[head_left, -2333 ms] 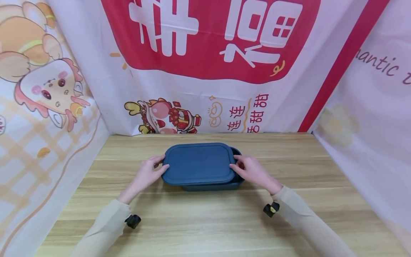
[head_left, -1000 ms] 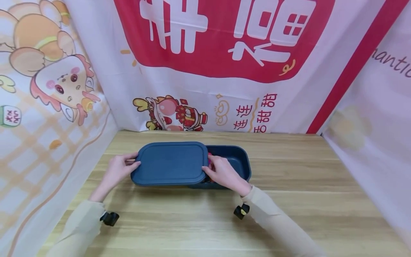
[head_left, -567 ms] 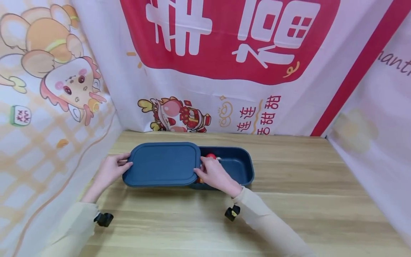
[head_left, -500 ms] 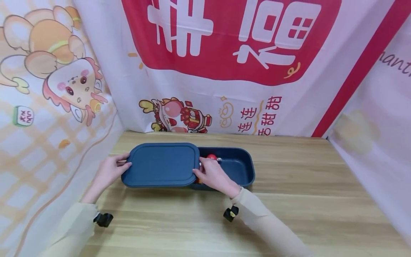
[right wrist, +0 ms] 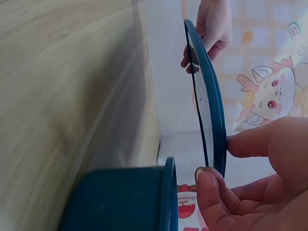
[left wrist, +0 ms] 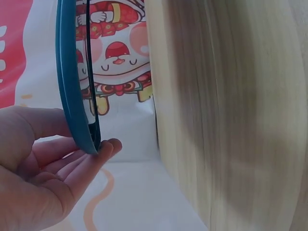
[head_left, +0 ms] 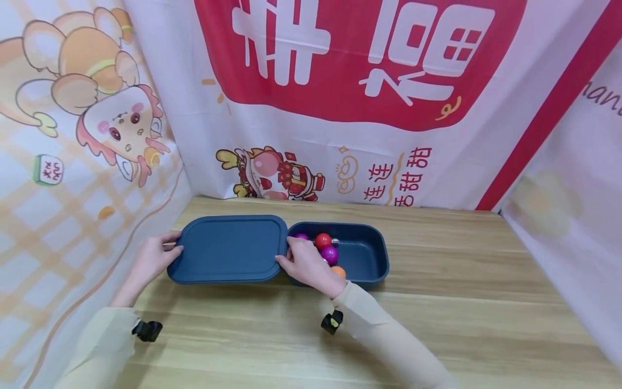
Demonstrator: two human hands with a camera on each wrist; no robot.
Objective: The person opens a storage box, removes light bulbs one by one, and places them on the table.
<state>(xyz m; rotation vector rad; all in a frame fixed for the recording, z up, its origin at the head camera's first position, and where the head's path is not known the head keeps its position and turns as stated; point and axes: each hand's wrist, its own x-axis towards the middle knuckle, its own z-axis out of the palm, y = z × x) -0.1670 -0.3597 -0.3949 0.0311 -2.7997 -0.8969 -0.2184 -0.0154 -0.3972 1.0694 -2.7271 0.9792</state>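
A dark blue rounded lid (head_left: pixel 228 248) is held level above the table, left of the matching box (head_left: pixel 370 259). My left hand (head_left: pixel 151 260) pinches its left end, thumb on top and fingers beneath. At the other end my right hand (head_left: pixel 311 263) grips the lid's edge between thumb and fingers, reaching across the box's left part. Inside the box lie small shiny balls with silvery caps: a red ball (head_left: pixel 323 241), a purple ball (head_left: pixel 330 254) and an orange ball (head_left: pixel 338 271). Another purple ball (head_left: pixel 302 236) shows by the right fingers. The right hand hides part of the contents.
The wooden table (head_left: pixel 466 302) carries the box near its back edge. Printed cloth (head_left: pixel 311 108) hangs behind it, and more cloth stands along the left and right sides. Each sleeve has a small black device (head_left: pixel 147 330) at the wrist.
Both hands have carried the lid leftward off the box. The box's inside has come into view with its coloured balls. The head view has swung slightly left.
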